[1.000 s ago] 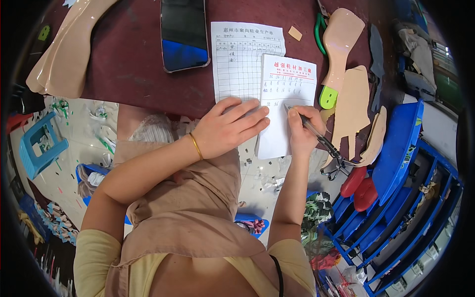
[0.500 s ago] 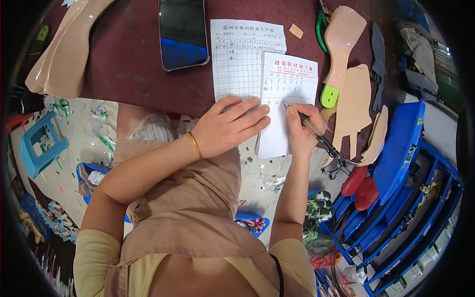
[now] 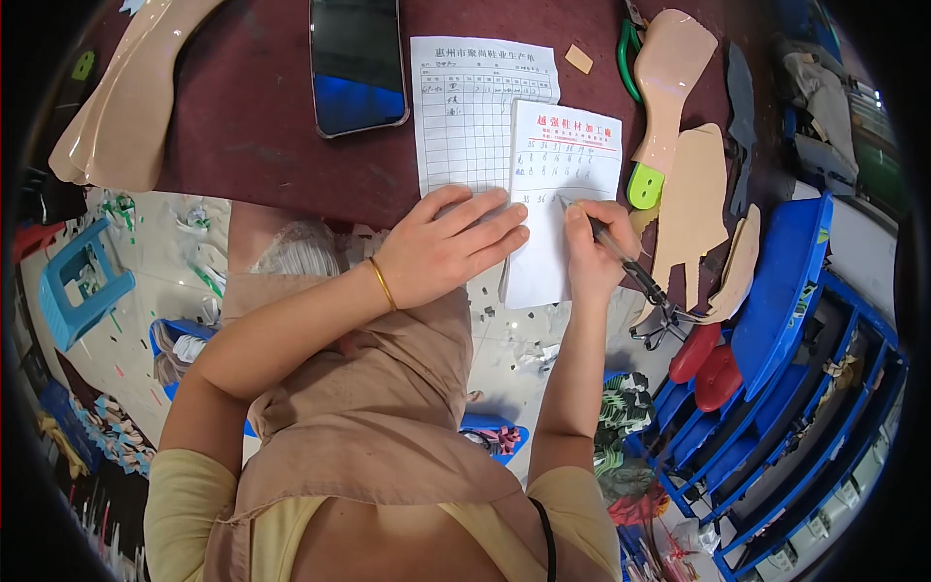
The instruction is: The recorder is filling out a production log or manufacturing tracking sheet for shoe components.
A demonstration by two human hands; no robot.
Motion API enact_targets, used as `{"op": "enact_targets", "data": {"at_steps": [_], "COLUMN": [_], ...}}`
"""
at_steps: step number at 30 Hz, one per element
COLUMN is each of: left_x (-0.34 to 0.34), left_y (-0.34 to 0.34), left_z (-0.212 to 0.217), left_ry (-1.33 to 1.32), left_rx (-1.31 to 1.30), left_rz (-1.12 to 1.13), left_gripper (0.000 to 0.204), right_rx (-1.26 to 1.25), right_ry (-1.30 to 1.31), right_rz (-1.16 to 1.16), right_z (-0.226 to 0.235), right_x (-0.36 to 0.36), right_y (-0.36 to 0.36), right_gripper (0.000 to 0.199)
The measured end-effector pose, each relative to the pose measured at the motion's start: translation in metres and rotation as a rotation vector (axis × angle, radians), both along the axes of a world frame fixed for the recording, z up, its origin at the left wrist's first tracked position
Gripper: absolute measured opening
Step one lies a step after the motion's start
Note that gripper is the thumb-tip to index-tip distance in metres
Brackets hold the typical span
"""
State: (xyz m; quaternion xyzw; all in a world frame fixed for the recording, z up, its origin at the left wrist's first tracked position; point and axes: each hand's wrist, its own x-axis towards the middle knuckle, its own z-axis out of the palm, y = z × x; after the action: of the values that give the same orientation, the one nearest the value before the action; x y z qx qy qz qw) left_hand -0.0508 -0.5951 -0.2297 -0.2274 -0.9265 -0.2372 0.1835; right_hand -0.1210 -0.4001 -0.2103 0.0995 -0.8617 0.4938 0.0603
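person in a brown apron point(image 3: 369, 417) seated at the near edge of a dark red surface point(image 3: 262, 107), seen from above. at the near edge, the left hand point(image 3: 451, 242) lies palm down, its grip unfolded with the fingers extended and slightly parted, clasping nothing; the fingertips rest on the left margin of a white notepad point(image 3: 539, 267). a gold-coloured bracelet point(image 3: 384, 284) rings the left wrist. the right hand point(image 3: 593, 254) rests on the pad's right side, its grip pinched closely round a dark pen point(image 3: 628, 264), whose tip meets the page at a row of handwriting below a ruled line. the pad lies near the middle of the near edge, its lower part projecting beyond it, its top overlapping a ruled paper form point(image 3: 456, 145). right of the pad, toward the right edge, are flat tan pieces point(image 3: 689, 194) and a glossy beige form point(image 3: 669, 87) with a lime-green tag point(image 3: 645, 188) at its near end. more glossy beige forms point(image 3: 126, 107) lie toward the left edge. farther off stand a dark phone point(image 3: 359, 73), lying flat left of the form, a small tan chip point(image 3: 579, 59), and green-handled scissors point(image 3: 626, 63).
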Motion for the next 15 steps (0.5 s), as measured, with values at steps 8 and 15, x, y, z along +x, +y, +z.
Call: {"op": "enact_targets", "data": {"at_steps": [8,15], "left_x": [-0.001,-0.001], "left_y": [0.001,0.001], "left_z": [0.001,0.0], "left_ry": [0.003,0.006], "left_rx": [-0.004,-0.004], "left_rz": [-0.004,0.008], "left_gripper": [0.033,0.033], "right_rx": [-0.162,-0.193], "right_ry": [-0.048,-0.029], "right_rz": [0.013,-0.07], "right_z": [-0.008,-0.011], "right_x": [-0.002,-0.006], "right_y": [0.011,0.022], "right_gripper": [0.009,0.009]}}
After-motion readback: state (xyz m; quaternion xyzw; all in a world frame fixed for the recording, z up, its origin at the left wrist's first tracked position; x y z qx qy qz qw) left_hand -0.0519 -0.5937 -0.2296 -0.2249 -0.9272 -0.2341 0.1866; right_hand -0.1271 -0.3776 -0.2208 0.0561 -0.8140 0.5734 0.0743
